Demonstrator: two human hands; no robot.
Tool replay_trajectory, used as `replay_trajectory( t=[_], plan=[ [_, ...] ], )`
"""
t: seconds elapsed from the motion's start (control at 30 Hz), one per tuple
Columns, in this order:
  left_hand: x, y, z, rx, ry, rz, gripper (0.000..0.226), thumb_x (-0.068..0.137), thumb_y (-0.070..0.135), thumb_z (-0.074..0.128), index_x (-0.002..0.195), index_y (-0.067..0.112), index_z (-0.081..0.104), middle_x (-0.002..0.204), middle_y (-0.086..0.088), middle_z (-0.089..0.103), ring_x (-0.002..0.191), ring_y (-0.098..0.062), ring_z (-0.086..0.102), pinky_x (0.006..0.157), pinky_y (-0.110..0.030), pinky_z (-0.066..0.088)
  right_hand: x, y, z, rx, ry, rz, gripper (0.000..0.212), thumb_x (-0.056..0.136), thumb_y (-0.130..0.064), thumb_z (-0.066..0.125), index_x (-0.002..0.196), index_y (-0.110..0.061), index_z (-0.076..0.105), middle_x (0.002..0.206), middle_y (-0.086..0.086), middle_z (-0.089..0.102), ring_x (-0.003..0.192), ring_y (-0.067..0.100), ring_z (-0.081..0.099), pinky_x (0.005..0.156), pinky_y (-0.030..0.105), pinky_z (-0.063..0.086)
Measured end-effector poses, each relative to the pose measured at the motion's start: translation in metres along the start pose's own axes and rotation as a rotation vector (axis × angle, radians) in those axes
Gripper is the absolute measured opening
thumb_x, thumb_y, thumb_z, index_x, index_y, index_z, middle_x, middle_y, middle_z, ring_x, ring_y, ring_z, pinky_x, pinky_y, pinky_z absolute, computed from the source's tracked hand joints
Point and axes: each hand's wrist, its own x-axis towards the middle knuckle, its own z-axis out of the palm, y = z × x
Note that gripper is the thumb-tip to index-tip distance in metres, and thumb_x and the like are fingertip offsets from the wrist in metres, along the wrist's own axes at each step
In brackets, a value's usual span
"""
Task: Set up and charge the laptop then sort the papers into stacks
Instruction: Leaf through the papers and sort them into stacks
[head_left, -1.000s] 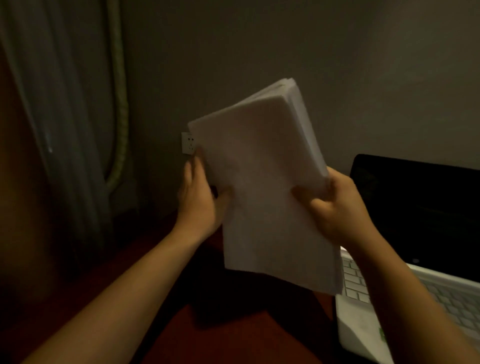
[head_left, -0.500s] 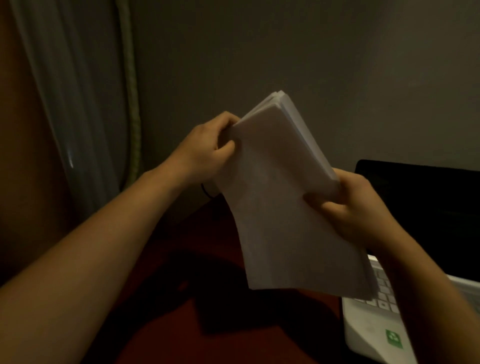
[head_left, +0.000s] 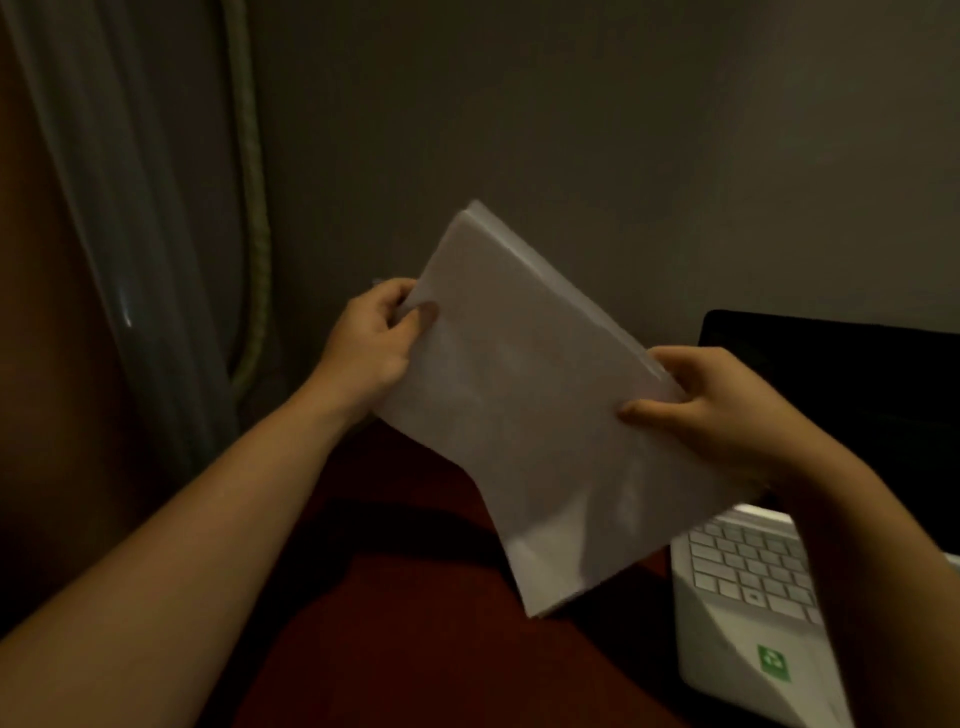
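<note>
Right grip (head_left: 727, 410) clamps the right edge of the paper stack (head_left: 530, 415), thumb on top; left grip (head_left: 371, 345) pinches its far-left corner. The stack hangs tilted in the air above the dark red counter (head_left: 415, 649), its near end unsupported, just left of the open laptop (head_left: 743, 613). Peeling sheets at the far corner could loosen the near ones, so they slide out and scatter.
</note>
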Motion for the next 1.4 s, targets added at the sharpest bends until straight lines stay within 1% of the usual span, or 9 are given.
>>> replay_trajectory(
  t=[0.13,0.3,0.57,0.77,0.87,1.0,1.13,1.23,1.4],
  plan=[
    [-0.015,-0.032,-0.002,-0.121,0.175,-0.170,0.012,0.102,0.028,0.058,0.111,0.030,0.066,0.105,0.009,0.070,0.094,-0.011,0.069,0.075,-0.028,0.055,0.003,0.018,-0.007,0.066,0.133,0.075,0.022,0.083,-0.019,0.077,0.103,-0.022,0.069,0.091,-0.002,0.072,0.078,0.010,0.071,0.065,0.025,0.056],
    [-0.031,-0.060,0.007,-0.267,0.299,-0.302,0.018,0.102,0.027,0.059,0.119,0.026,0.062,0.110,0.006,0.069,0.101,-0.016,0.067,0.086,-0.037,0.055,0.012,0.045,0.028,0.432,0.344,0.105,0.017,0.088,-0.011,0.071,0.103,-0.019,0.070,0.096,0.004,0.072,0.091,0.021,0.070,0.066,0.028,0.056],
    [-0.048,-0.095,0.004,-0.090,0.264,-0.274,0.025,0.099,0.013,0.056,0.119,0.029,0.058,0.115,0.006,0.063,0.111,-0.017,0.060,0.098,-0.041,0.049,0.020,0.046,0.053,0.522,0.495,-0.008,0.019,0.094,-0.016,0.065,0.113,-0.018,0.065,0.103,-0.001,0.070,0.090,0.010,0.070,0.069,0.022,0.057],
    [-0.051,-0.097,0.009,-0.125,0.245,-0.206,0.012,0.100,0.020,0.059,0.107,0.029,0.058,0.104,0.011,0.065,0.097,-0.009,0.064,0.081,-0.032,0.052,0.013,0.074,0.066,0.554,0.279,0.238,0.036,0.092,-0.017,0.067,0.125,-0.023,0.055,0.113,0.001,0.067,0.100,0.018,0.068,0.074,0.032,0.057],
    [-0.053,-0.094,0.015,-0.081,0.282,-0.123,0.016,0.100,0.018,0.060,0.098,0.034,0.057,0.100,0.012,0.065,0.086,0.004,0.064,0.074,-0.023,0.050,0.017,0.071,0.071,0.512,0.331,0.230,0.033,0.094,-0.014,0.062,0.126,-0.020,0.055,0.111,0.001,0.066,0.103,0.021,0.066,0.080,0.037,0.056],
    [-0.055,-0.092,0.019,-0.142,0.370,-0.127,0.020,0.104,0.022,0.053,0.122,0.031,0.051,0.107,0.016,0.062,0.093,0.005,0.061,0.072,-0.011,0.049,0.023,0.063,0.071,0.582,0.361,0.152,0.037,0.093,-0.009,0.063,0.128,-0.016,0.057,0.116,0.005,0.068,0.102,0.020,0.068,0.082,0.039,0.057],
    [-0.061,-0.102,0.025,-0.108,0.269,-0.230,0.015,0.108,0.028,0.045,0.119,0.024,0.053,0.105,0.013,0.060,0.102,-0.008,0.061,0.086,-0.026,0.050,0.017,0.070,0.082,0.572,0.350,0.257,0.031,0.092,-0.008,0.062,0.121,-0.020,0.058,0.110,0.001,0.068,0.094,0.016,0.068,0.077,0.034,0.057],
    [-0.058,-0.099,0.026,-0.065,0.315,-0.166,0.013,0.108,0.025,0.043,0.115,0.023,0.053,0.102,0.015,0.059,0.095,0.001,0.058,0.084,-0.021,0.045,0.021,0.067,0.078,0.576,0.400,0.250,0.026,0.093,-0.009,0.060,0.117,-0.019,0.061,0.106,0.002,0.069,0.094,0.020,0.069,0.075,0.036,0.057],
    [-0.058,-0.106,0.023,-0.037,0.285,-0.194,0.014,0.109,0.027,0.041,0.114,0.023,0.054,0.106,0.006,0.061,0.099,-0.012,0.060,0.089,-0.029,0.049,0.018,0.070,0.083,0.613,0.368,0.281,0.025,0.095,-0.009,0.057,0.118,-0.019,0.060,0.104,0.001,0.069,0.087,0.013,0.069,0.066,0.026,0.056]
  ],
)
